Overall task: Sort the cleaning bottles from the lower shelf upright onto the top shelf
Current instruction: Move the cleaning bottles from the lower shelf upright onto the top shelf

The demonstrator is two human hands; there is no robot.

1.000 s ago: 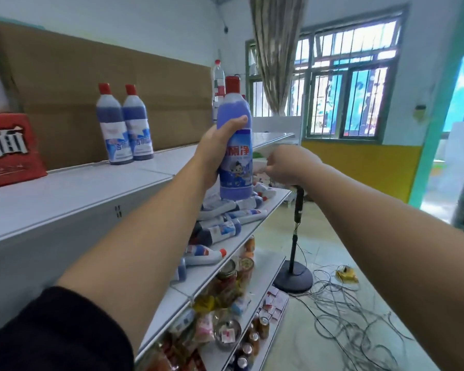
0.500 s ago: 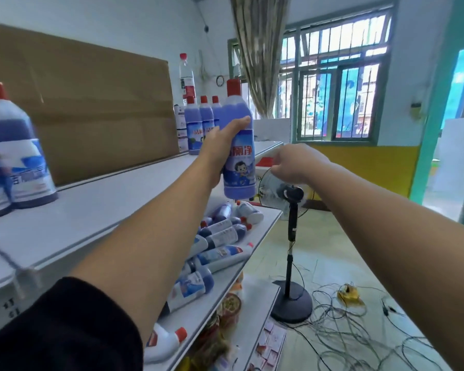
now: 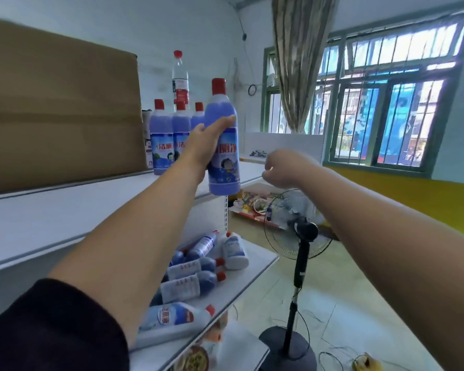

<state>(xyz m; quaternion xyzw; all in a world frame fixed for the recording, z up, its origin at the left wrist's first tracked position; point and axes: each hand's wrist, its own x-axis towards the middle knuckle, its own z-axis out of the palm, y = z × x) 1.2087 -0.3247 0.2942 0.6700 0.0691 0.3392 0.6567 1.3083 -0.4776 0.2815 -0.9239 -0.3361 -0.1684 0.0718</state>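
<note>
Left hand [image 3: 206, 145] wrapped round a blue cleaning bottle [image 3: 224, 159], held upright in the air at the top shelf [image 3: 65, 210] front edge, near three upright bottles [image 3: 169, 140], right hand [image 3: 284, 167] nearby with fingers curled on nothing, more bottles [image 3: 190, 285] lying on the lower shelf [image 3: 255, 274].

Bright window [image 3: 386, 103] daylight, soft blur, edges warped

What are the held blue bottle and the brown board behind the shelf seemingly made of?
Red-capped blue cleaning bottle: likely translucent plastic, glossy; the liquid shows through. Large brown board: probably matte cardboard, with a horizontal fold crease.
</note>
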